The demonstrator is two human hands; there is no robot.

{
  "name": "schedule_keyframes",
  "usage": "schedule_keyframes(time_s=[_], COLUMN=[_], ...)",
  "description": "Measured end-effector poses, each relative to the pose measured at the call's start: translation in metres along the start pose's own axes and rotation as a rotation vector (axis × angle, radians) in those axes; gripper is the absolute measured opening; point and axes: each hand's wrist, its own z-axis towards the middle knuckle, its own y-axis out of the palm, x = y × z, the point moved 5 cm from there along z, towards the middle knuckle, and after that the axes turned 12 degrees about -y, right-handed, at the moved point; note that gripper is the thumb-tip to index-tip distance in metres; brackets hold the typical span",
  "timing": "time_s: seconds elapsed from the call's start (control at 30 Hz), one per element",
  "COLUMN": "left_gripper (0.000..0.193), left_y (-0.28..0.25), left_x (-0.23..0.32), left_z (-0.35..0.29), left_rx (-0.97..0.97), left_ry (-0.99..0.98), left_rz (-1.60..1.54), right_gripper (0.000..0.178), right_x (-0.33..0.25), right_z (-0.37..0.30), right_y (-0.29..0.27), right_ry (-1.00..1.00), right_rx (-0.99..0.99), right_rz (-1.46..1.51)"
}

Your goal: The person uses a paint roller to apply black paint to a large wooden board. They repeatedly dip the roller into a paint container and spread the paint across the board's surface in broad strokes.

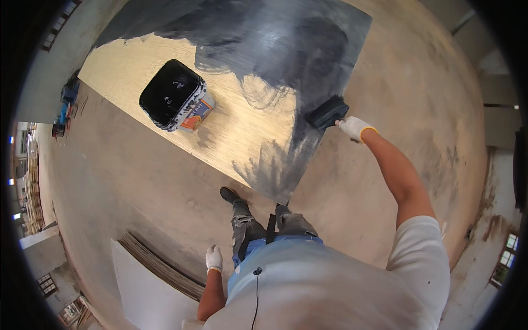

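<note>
My right hand (355, 128), in a white glove with a yellow cuff, is closed round the handle of a wide paint brush (325, 113). The dark, paint-covered brush lies against the right edge of a large wooden board (242, 118). Black paint (275, 47) covers the board's far part and a strip along its right side, with streaks at the near corner. Left of the brush, a square bucket (201, 113) with a black, paint-smeared inside stands on the bare wood. At my left side hangs my gloved left hand (214, 257), its fingers loosely apart and nothing in it.
The board's near corner reaches to my feet. Behind my left arm lies a stack of sheets (159, 269) with a pale top. Small blue and dark items (66, 110) sit on the floor at the far left, and more boards (33, 187) stand along that side.
</note>
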Motion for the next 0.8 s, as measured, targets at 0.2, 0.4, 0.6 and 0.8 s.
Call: schedule_keyframes(time_s=[0.2, 0.4, 0.6, 0.8], left_gripper=[0.049, 0.048, 0.049, 0.050], left_y=[-0.007, -0.015, -0.021, -0.020], left_x=[-0.003, 0.015, 0.012, 0.024], left_z=[0.001, -0.008, -0.005, 0.002], left_rx=[0.016, 0.007, 0.013, 0.005], left_ry=[0.004, 0.027, 0.025, 0.058], left_rz=[-0.045, 0.021, -0.004, 0.142], right_gripper=[0.066, 0.068, 0.066, 0.063], right_x=[-0.018, -0.011, -0.030, -0.030], right_z=[-0.052, -0.012, -0.054, -0.058], right_y=[0.067, 0.006, 0.104, 0.098], right_ry=[-0.218, -0.073, -0.323, -0.219], right_rx=[-0.059, -0.069, -0.067, -0.013], right_rz=[-0.286, -0.161, -0.266, -0.191])
